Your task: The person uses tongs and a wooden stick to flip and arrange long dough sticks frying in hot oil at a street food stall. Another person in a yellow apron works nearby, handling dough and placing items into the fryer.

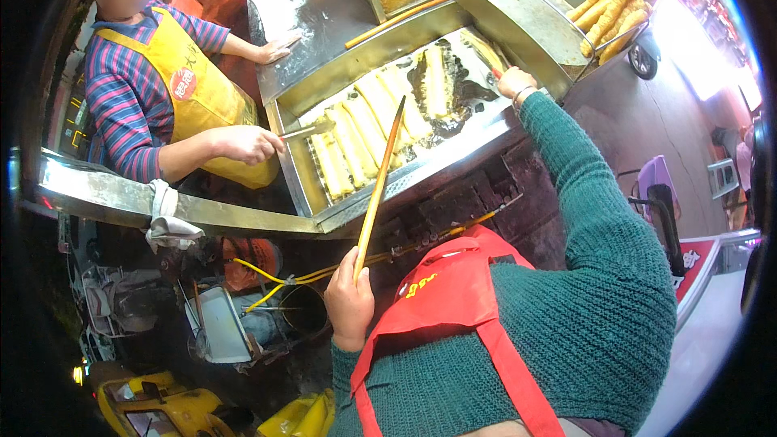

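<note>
My left hand (350, 300) grips the lower end of a long wooden stick (377, 194), whose dark tip rises over the frying vat. At the vat's right end my right hand (516, 84) is closed on a red-handled tool (498, 73), its far part over a pale strip of dough (481, 48). The rectangular metal frying vat (295, 161) holds bright oil and several long dough sticks (358, 142), lying side by side at its left. One more dough stick (434, 82) floats apart from them, near dark patches in the oil.
Across the vat's left end, a co-worker in a yellow apron (200, 97) holds a flat metal tool (309, 129) over it. Fried dough sticks (613, 15) fill a wire rack (628, 33) at the upper right. A metal rail (243, 209) with a tied cloth (167, 215) runs left of the vat.
</note>
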A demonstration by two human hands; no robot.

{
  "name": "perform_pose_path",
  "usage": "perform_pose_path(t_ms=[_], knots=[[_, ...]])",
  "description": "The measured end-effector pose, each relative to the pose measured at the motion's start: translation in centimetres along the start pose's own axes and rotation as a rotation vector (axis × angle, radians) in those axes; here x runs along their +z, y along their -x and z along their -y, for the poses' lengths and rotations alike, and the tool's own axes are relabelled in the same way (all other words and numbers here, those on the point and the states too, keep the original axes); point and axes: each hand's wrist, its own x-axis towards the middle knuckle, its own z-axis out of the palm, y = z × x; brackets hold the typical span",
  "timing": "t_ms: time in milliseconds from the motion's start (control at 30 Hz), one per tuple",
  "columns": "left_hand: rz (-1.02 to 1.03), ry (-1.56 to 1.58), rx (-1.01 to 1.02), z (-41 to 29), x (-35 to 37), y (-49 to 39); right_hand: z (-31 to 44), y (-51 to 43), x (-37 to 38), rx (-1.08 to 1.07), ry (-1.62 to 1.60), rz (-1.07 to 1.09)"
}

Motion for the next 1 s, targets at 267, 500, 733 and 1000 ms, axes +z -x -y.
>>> perform_pose_path(t_ms=[267,500,733,1000], knots=[[0.036,0.05,-0.025,-0.7,0.0,0.1,1.8,2.2,-0.5,-0.153,0.184,0.06],[0.032,0.115,0.025,-0.5,0.4,-0.3,0.9,4.8,-0.2,-0.204,0.141,0.011],[0.047,0.143,0.002,-0.4,0.1,0.1,0.6,3.8,0.2,-0.192,0.101,0.106],[0.047,0.142,-0.01,0.4,0.0,0.7,1.9,2.1,1.7,-0.389,0.163,0.218]])
